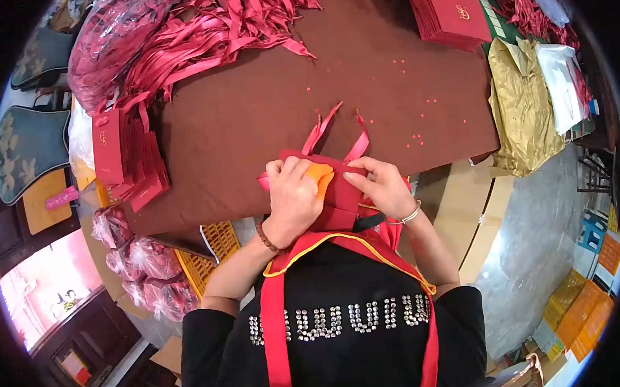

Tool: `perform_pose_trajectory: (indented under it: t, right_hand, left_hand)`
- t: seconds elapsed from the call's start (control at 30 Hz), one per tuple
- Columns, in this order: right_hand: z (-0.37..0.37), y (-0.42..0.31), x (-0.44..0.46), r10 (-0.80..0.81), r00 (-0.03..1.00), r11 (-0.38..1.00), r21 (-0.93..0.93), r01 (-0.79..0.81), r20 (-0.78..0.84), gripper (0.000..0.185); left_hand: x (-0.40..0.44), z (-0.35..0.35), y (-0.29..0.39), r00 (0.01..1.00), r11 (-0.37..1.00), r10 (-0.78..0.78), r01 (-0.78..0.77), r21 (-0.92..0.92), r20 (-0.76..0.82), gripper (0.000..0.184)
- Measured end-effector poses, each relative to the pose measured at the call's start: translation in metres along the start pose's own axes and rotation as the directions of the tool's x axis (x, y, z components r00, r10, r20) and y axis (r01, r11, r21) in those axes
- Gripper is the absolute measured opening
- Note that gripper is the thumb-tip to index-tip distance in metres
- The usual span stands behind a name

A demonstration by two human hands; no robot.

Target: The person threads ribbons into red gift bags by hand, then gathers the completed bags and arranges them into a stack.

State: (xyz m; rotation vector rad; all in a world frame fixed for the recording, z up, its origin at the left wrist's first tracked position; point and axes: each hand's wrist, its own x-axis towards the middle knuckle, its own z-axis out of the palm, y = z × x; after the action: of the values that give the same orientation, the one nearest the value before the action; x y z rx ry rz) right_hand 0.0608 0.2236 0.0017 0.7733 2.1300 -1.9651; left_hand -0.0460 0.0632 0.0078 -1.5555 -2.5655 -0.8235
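A dark red paper gift bag [339, 194] is held between my hands at the near edge of the table, close to my body. My left hand [293, 197] is closed on its left side, fingers curled. An orange piece [319, 176] shows beside those fingers; whether it belongs to the bag, I cannot tell. Thumb and fingers of my right hand [385, 187] pinch the bag's right side. Two pink-red ribbon ends [357, 143] stick out past its far edge onto the brown cloth. My fingers hide part of the bag.
A heap of red ribbons [215, 26] lies at the far left of the brown-covered table [253, 127]. Red bags [121, 156] are stacked at its left edge, more [450, 14] at far right. Gold wrapping [522, 107] hangs at right. Small red bits dot the cloth.
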Motion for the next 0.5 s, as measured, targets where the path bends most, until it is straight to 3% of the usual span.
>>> perform_pose_trajectory:
  t: [0.17,0.37,0.47,0.5]
  right_hand:
    - [0.001,0.003,0.0,-0.091,0.996,0.996,0.017,0.091,-0.011,0.021]
    - [-0.005,0.007,-0.002,-0.065,0.994,0.984,0.173,0.049,0.089,0.023]
    - [-0.008,0.01,-0.004,-0.103,0.987,0.977,0.197,0.077,0.125,0.025]
    - [-0.009,0.01,-0.005,-0.102,0.987,0.977,0.199,0.076,0.121,0.025]
  left_hand:
    - [0.003,-0.002,0.003,0.999,0.998,0.042,-0.041,0.051,-0.03,0.014]
    - [0.005,-0.005,0.001,0.986,0.987,0.148,-0.152,0.059,0.075,0.018]
    - [0.011,-0.007,-0.002,0.99,0.991,0.124,-0.12,-0.066,0.066,0.019]
    - [0.013,-0.009,-0.006,0.993,0.981,0.031,-0.008,-0.196,0.114,0.018]
